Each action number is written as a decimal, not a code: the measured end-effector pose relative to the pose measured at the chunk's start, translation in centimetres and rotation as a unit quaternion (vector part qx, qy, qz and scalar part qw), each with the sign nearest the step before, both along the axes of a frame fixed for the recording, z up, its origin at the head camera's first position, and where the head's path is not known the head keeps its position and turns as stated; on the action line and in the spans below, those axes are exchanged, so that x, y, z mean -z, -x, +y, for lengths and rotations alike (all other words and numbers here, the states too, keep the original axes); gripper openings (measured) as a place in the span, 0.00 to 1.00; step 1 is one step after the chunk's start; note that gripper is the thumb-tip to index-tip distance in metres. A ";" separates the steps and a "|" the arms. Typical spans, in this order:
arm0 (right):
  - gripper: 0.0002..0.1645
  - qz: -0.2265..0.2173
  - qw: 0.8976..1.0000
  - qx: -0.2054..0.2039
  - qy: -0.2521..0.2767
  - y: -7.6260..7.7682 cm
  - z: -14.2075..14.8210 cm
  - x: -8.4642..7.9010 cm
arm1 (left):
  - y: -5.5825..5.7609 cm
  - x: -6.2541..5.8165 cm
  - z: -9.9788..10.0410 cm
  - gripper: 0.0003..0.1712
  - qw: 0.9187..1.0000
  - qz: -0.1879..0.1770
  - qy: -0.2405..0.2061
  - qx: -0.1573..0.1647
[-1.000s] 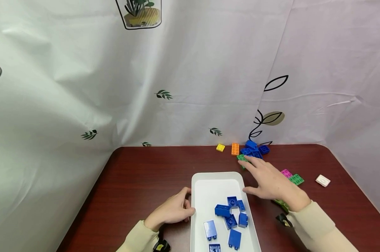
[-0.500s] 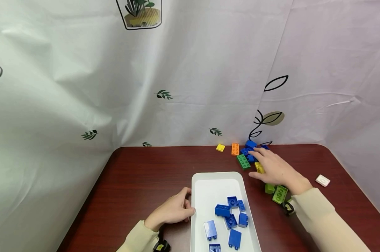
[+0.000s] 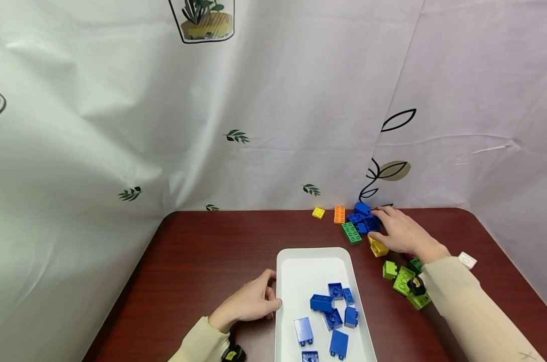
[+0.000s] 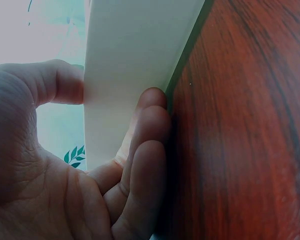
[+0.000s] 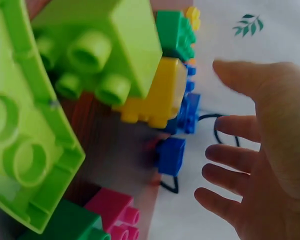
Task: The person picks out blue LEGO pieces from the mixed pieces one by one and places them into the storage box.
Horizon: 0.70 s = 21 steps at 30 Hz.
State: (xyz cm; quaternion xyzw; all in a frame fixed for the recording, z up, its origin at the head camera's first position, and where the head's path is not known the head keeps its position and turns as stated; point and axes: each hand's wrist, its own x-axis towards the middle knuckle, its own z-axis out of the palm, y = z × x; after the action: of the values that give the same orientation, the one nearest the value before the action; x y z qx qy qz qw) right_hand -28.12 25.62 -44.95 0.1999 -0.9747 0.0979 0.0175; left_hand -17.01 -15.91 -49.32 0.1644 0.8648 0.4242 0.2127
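Blue bricks (image 3: 356,218) cluster at the far edge of the table (image 3: 219,261); we see the right hand (image 3: 403,233) beside them, fingers spread, while the left hand (image 3: 245,302) pinches the side of the white tray (image 3: 302,271).

The head view is bright, the backdrop (image 3: 264,100) softly shining. In the left wrist view the left hand (image 4: 65,185) lies in shadow beside washed-out glare; the right wrist view looks hazy.
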 end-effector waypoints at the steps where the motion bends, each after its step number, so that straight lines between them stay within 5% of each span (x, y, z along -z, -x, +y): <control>1: 0.40 -0.001 1.000 0.002 -0.001 0.2 0.2 0.1 | 0.0 0.0 0.0 0.32 1.000 0.000 0.000 0.000; 21: 0.36 -0.025 0.998 0.022 -0.054 2.3 1.4 1.6 | -0.1 -0.2 -0.1 0.32 1.000 -0.006 -0.006 0.000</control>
State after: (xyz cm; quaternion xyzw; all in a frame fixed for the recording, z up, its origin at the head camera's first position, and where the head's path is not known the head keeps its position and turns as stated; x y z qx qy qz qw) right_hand -30.42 27.04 -46.56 0.1768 -0.9829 0.0493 -0.0152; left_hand -16.93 -15.97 -49.10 0.1636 0.8609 0.4304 0.2166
